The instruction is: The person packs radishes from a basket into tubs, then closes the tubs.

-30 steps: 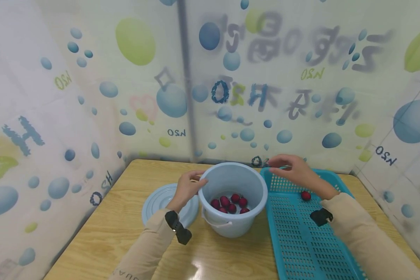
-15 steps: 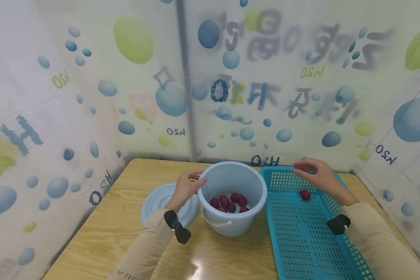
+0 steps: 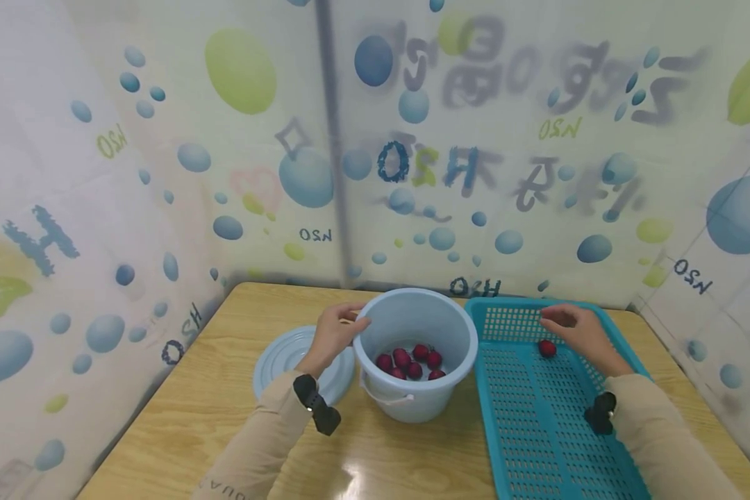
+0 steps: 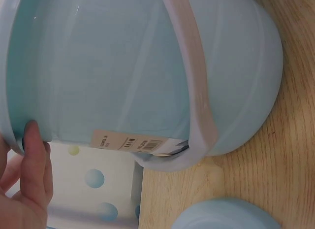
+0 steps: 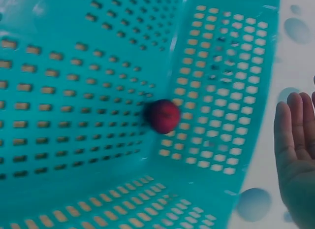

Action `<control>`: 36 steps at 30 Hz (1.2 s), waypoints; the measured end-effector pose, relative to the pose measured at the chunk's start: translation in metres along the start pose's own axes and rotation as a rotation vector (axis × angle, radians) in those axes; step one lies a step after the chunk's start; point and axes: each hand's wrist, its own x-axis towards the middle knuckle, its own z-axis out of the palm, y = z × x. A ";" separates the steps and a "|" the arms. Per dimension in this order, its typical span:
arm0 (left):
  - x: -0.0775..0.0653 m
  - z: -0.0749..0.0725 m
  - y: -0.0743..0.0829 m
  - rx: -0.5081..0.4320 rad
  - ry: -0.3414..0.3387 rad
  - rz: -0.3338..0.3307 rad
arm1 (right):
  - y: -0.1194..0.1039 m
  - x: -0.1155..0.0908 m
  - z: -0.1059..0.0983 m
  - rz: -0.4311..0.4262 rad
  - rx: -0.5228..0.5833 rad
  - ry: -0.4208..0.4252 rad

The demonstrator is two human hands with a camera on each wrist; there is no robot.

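Note:
My left hand point(image 3: 335, 336) grips the rim of a light blue bucket point(image 3: 412, 410), thumb inside and fingers outside. In the left wrist view the fingers point(image 4: 34, 162) curl at the bucket's rim, and a paper label point(image 4: 125, 141) shows on its side. Several dark red round fruits point(image 3: 401, 358) lie at the bucket's bottom; their exact kind is unclear. My right hand point(image 3: 581, 335) is over the far end of a turquoise basket point(image 3: 496, 417), holding nothing. One red fruit point(image 3: 546, 348) sits in the basket below that hand, against the far wall in the right wrist view, apart from the fingers point(image 5: 295, 125).
A light blue lid point(image 3: 281, 357) lies on the wooden table point(image 3: 181, 417) to the left of the bucket, partly behind my left wrist. The bucket's handle point(image 3: 390, 401) hangs down in front. A printed curtain wall point(image 3: 387, 264) stands right behind the table.
My right hand has moved right from beside the bucket to over the basket, then lowered toward the single red fruit. The left hand has stayed on the bucket's rim.

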 end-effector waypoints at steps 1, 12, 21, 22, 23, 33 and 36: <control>0.000 0.000 0.000 -0.001 0.002 -0.001 | -0.002 -0.003 0.000 0.007 0.000 0.009; 0.001 0.000 0.001 -0.005 0.003 -0.005 | -0.010 -0.028 0.009 0.193 0.044 0.014; 0.002 0.001 0.001 0.004 0.007 -0.014 | -0.062 -0.045 0.000 0.326 0.054 -0.005; 0.001 0.001 0.002 0.003 0.006 -0.017 | -0.073 -0.048 -0.004 0.345 0.058 -0.010; 0.001 0.001 0.002 0.001 0.006 -0.021 | -0.083 -0.051 -0.006 0.355 0.065 -0.014; 0.001 0.000 0.001 0.007 0.009 -0.012 | -0.105 -0.059 -0.007 0.435 0.051 -0.029; 0.001 0.001 0.001 0.008 0.007 -0.017 | -0.100 -0.059 -0.005 0.431 0.050 -0.076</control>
